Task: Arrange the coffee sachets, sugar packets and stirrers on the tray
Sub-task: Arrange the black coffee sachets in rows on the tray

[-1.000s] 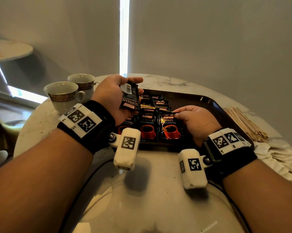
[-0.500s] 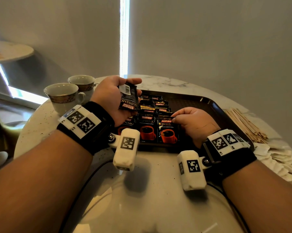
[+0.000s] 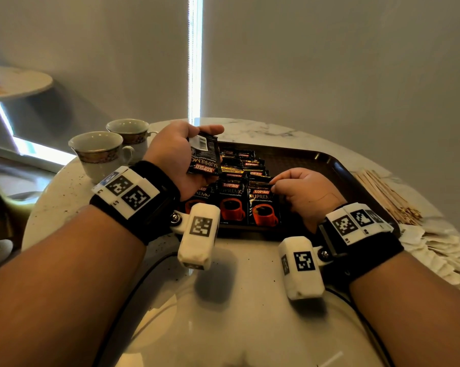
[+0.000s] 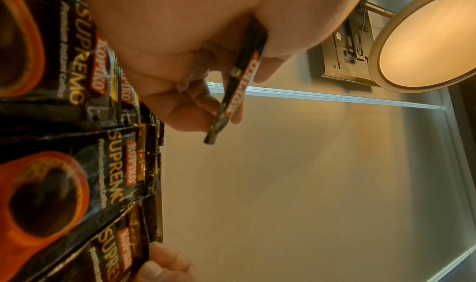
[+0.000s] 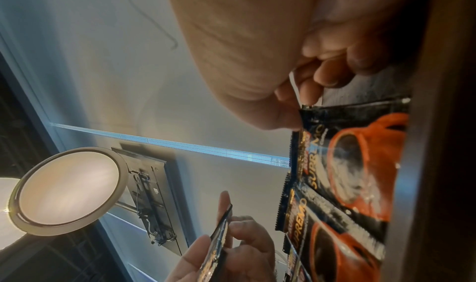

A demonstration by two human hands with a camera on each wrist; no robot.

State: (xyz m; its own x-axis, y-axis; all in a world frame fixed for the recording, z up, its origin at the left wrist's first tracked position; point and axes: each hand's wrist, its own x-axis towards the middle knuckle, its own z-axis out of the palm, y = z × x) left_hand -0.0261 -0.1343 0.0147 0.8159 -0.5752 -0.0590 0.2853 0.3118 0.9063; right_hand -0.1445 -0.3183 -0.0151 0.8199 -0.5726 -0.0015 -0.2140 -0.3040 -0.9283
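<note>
plain grey wall (image 3: 329, 62) behind a round marble surface (image 3: 250, 300). a bright strip of daylight (image 3: 195, 59) runs down between blinds. second round table (image 3: 20, 80) at far left; round lamp (image 4: 425, 38) glowing.

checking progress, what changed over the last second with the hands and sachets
Little changed. The right hand moved slightly up the front right sachet and pinches its top edge. The left hand still grips its spare sachets. Tray, stirrers, cups unchanged.

Glossy foil coffee sachets (image 3: 264, 205) on a dark matt textured plastic tray (image 3: 329, 165); polished marble bench (image 3: 250, 300); pale wooden stirrers (image 3: 385, 197); white paper sugar packets (image 3: 440, 250)
</note>
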